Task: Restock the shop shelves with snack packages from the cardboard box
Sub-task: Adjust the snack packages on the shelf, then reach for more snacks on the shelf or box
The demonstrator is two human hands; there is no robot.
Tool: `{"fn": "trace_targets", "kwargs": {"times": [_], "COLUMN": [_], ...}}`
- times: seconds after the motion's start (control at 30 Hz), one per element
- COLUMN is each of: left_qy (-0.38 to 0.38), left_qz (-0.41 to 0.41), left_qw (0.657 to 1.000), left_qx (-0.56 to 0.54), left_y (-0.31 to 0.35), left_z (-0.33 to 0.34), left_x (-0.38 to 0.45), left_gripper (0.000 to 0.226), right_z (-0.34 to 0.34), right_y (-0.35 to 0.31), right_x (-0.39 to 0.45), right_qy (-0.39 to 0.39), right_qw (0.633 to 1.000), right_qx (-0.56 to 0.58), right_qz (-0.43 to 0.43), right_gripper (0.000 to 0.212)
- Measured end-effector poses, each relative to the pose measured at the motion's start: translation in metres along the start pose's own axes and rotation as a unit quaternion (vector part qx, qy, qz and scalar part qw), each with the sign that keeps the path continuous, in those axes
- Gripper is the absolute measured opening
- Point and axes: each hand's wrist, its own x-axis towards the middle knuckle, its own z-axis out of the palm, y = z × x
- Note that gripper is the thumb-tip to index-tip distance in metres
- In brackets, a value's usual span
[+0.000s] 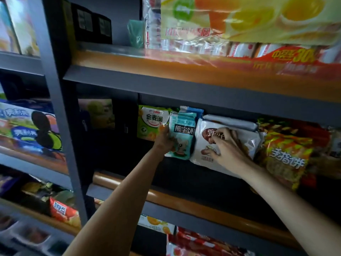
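On the middle shelf, left hand (163, 140) grips the upright teal packet (181, 135) (label outward); right hand (227, 147) spread on the white packet (221, 143).

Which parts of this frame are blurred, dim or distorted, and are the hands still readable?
Head view: top-shelf packages motion-smeared, edges bowed by the wide lens, shelf recess dark. Left hand on the teal packet and right hand on the white packet are reasonably sharp.

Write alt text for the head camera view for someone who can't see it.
A person's left hand grips a teal snack packet on a dark metal shop shelf, while the right hand presses a white snack bag beside it. A green packet stands left, an orange-yellow bag right.
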Motion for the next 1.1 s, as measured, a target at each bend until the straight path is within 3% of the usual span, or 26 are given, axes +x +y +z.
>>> {"fn": "trace_targets", "kwargs": {"times": [0.1,0.17,0.27,0.33,0.4,0.47,0.53,0.6,0.7,0.8,0.87,1.03,1.1], "left_qy": [0.066,0.132,0.256,0.294,0.345,0.415,0.485,0.545,0.632,0.674,0.675,0.625,0.587], "left_qz": [0.002,0.006,0.116,0.194,0.193,0.11,-0.027,-0.157,-0.324,-0.454,-0.524,-0.652,-0.694], "left_qw": [0.993,0.988,0.955,0.928,0.904,0.884,0.856,0.805,0.678,0.543,0.487,0.428,0.417], "left_qx": [0.096,0.086,0.09,0.123,0.165,0.185,0.174,0.172,0.19,0.211,0.18,0.039,0.012], "left_y": [0.003,0.009,0.016,0.016,0.002,-0.022,-0.066,-0.107,-0.134,-0.136,-0.141,-0.174,-0.191], "left_z": [-0.001,-0.007,-0.021,-0.031,-0.052,-0.076,-0.092,-0.101,-0.108,-0.102,-0.092,-0.048,-0.034], "left_x": [-0.009,-0.028,-0.079,-0.114,-0.164,-0.232,-0.32,-0.426,-0.586,-0.726,-0.805,-0.937,-0.972], "left_gripper": [0.07,0.064,0.043,0.039,0.042,0.041,0.037,0.037,0.037,0.039,0.041,0.046,0.053], "right_z": [-0.001,-0.001,-0.002,-0.001,0.005,0.015,0.029,0.04,0.045,0.033,0.026,0.028,0.039], "right_y": [-0.004,-0.011,-0.04,-0.062,-0.107,-0.163,-0.222,-0.278,-0.356,-0.42,-0.453,-0.509,-0.524], "right_x": [-0.001,-0.001,-0.004,-0.007,-0.019,-0.046,-0.093,-0.155,-0.254,-0.349,-0.408,-0.547,-0.598], "right_qy": [0.005,0.012,0.03,0.076,0.07,0.016,-0.038,-0.127,-0.236,-0.305,-0.323,-0.338,-0.38], "right_qw": [0.999,0.998,0.987,0.973,0.948,0.918,0.886,0.842,0.74,0.645,0.602,0.482,0.459], "right_qx": [0.032,0.048,0.129,0.181,0.25,0.302,0.321,0.315,0.263,0.229,0.217,0.143,0.118], "right_qz": [-0.015,-0.042,-0.094,-0.123,-0.181,-0.255,-0.333,-0.42,-0.573,-0.662,-0.697,-0.796,-0.795], "right_gripper": [0.027,0.024,0.026,0.027,0.024,0.022,0.024,0.024,0.029,0.029,0.028,0.037,0.04]}}
